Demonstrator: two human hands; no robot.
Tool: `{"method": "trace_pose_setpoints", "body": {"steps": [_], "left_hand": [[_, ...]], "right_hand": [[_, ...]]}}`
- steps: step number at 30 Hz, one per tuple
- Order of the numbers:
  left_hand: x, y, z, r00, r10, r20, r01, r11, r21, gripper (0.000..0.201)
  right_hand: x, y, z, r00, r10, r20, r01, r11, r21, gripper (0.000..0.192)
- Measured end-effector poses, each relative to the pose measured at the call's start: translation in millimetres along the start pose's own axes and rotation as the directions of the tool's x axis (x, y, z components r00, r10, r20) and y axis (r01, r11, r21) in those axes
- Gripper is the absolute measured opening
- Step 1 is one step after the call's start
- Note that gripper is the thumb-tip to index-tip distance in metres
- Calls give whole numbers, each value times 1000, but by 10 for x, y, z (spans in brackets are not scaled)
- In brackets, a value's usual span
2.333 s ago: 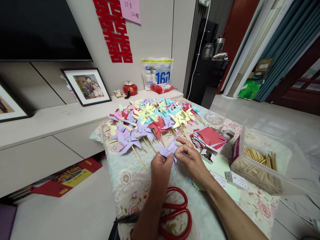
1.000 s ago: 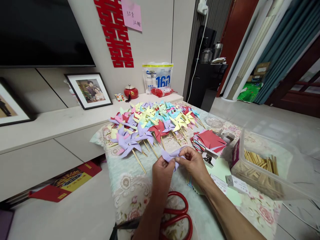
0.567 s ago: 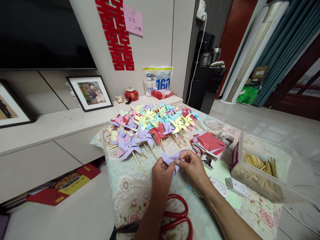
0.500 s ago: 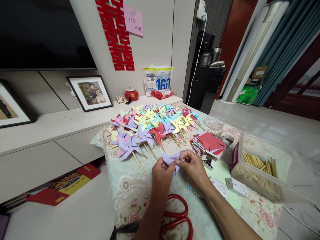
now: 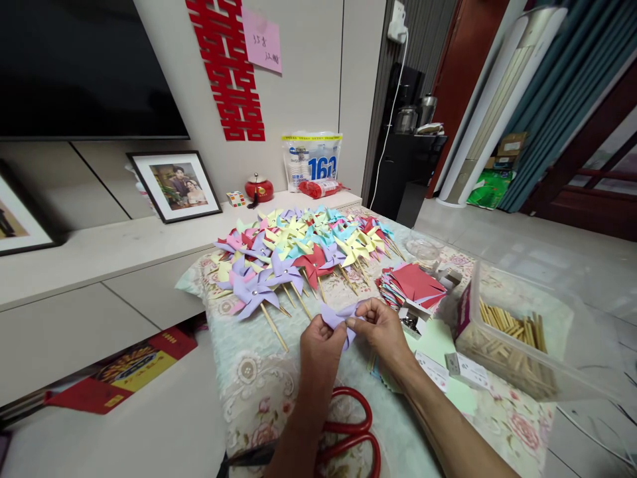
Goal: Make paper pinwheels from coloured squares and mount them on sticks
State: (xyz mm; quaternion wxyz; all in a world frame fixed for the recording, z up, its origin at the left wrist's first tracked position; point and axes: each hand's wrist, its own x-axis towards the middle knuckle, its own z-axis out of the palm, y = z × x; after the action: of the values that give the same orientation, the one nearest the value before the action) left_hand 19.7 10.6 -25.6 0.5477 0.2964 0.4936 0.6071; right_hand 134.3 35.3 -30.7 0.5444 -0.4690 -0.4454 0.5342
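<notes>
Between my two hands is a purple paper pinwheel (image 5: pixel 334 315), its blades folded in toward the middle. My left hand (image 5: pixel 318 342) grips its left side, thumb near the centre. From the right, my right hand (image 5: pixel 381 332) pinches it with thumb and forefinger at the centre. Whether a pin is under the fingertips is hidden. Red-handled scissors (image 5: pixel 353 431) lie beneath my left forearm. Beyond my hands lies a big heap of finished pinwheels (image 5: pixel 298 239) on sticks, in purple, yellow, blue, red and pink.
Right of my hands are a stack of cut paper sheets (image 5: pixel 413 284), a small open box of metal pins (image 5: pixel 412 320), white boxes (image 5: pixel 468 370) and a clear plastic bin (image 5: pixel 517 378) holding wooden sticks (image 5: pixel 515 328). A floral tablecloth (image 5: pixel 259 398) covers the table. A cabinet (image 5: pixel 124 249) stands behind.
The view has shifted slightly. Both hands keep nearly the same hold on the purple pinwheel, with no clear change in its folds.
</notes>
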Motion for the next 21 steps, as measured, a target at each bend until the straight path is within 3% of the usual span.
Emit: {"method": "trace_pose_setpoints", "body": {"steps": [12,18,21], "left_hand": [[19,-98,2,998,51,26,-51,998,-31,25],[-19,-52,5,998,4,66,3,994,-107,33],[-5,-59,-7,994,-27,103,41,989,-139,39]], "right_hand": [[-8,-33,-9,999,31,16,-32,998,56,38],[-47,-149,-16,990,94,100,-105,989,101,73],[-53,-168,-30,988,93,125,-105,991,87,75]]}}
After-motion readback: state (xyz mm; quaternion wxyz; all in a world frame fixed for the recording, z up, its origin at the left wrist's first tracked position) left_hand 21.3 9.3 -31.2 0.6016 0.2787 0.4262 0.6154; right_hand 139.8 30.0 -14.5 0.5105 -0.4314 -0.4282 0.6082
